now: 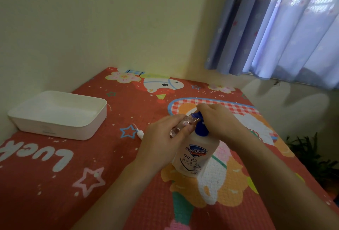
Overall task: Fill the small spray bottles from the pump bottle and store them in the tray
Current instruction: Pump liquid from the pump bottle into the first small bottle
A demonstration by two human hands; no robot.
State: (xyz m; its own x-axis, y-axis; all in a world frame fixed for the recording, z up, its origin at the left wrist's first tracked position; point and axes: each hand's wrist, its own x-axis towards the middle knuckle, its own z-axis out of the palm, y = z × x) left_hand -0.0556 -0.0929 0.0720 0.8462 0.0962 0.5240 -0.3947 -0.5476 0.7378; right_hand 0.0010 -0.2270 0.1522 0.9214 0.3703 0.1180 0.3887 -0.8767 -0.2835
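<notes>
Spray bottle, small, of clear pink-tinted plastic, is held tilted in the person's left hand, whose fingers curl round its body, its open top brought up against the nozzle of the pump. Just to its right stands the clear plastic pump bottle with a blue pump head and a blue-and-white shield label, upright near the middle of the table. The right hand lies over the pump head from the far right, fingers bent down across the top of it; whether it is pressing cannot be told. Both bare forearms reach in from the near edge.

A red cartoon-printed cloth with stars, flowers and white lettering covers the table. At the far left, against the cream wall, sits the white rectangular plastic tray. Between the tray and the left hand, a small white spray cap with a thin tube lies on the cloth, apart from both. A blue patterned curtain hangs at the far right, and a green plant shows on the floor beyond the table's right edge.
</notes>
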